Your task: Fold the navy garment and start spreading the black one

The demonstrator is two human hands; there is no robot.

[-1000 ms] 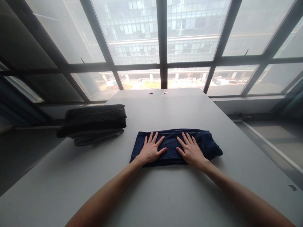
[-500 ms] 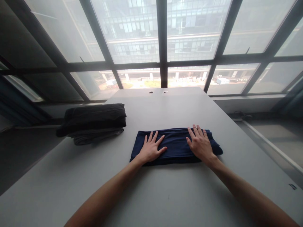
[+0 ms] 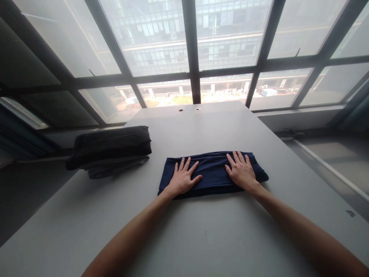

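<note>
A folded navy-blue garment lies flat on the white table, its long side running left to right; what kind of garment it is I cannot tell. My left hand rests on its left part, palm down with the fingers spread. On the right part lies my right hand, also palm down, fingers apart and pointing away from me. Neither hand grips the cloth. Both palms hide some of its upper surface.
A stack of folded dark clothes, black above grey, sits at the table's left edge. Two round holes are in the far end of the table. Large framed windows stand beyond it. A small dark mark shows near the right edge.
The right hand's fingers have drawn slightly back toward me on the cloth. The left hand stays in place on the garment. The whole view has tilted and shifted a little.
</note>
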